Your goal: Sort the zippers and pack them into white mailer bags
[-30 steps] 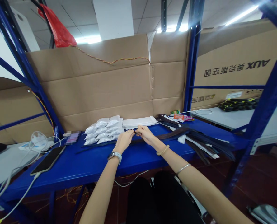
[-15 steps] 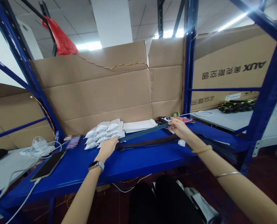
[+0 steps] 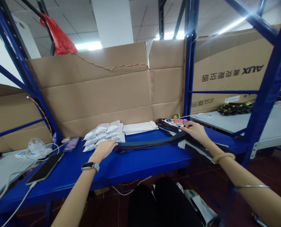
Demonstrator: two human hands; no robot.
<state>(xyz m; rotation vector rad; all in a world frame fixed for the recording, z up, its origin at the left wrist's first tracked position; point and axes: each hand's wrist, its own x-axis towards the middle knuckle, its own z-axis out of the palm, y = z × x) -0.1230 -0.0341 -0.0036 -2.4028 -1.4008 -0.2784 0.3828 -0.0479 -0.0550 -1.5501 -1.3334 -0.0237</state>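
Note:
A long, flat blue-grey strip [image 3: 150, 143] lies along the blue table, on top of darker brownish strips. My left hand [image 3: 104, 150] pinches its left end, fingers close together. Above the strip's right end is my right hand [image 3: 197, 132], its thumb and forefinger apart, and nothing shows between them. Under and beside that hand, more dark strips [image 3: 199, 145] run toward the table's right front edge, with white paper among them. Just behind my left hand sit stacked small white packets [image 3: 104, 132].
Flat white sleeves [image 3: 140, 127] rest against the cardboard wall [image 3: 102, 94]. Colourful wrappers [image 3: 179, 121] lie behind my right hand. At the left, a phone [image 3: 45, 168] is plugged into a white cable. Blue rack posts [image 3: 261, 91] flank the table [image 3: 140, 164].
The blue-grey strip, held raised between both hands before, has come down onto the darker strips. My right hand has moved right and released its end. The camera view shifts slightly.

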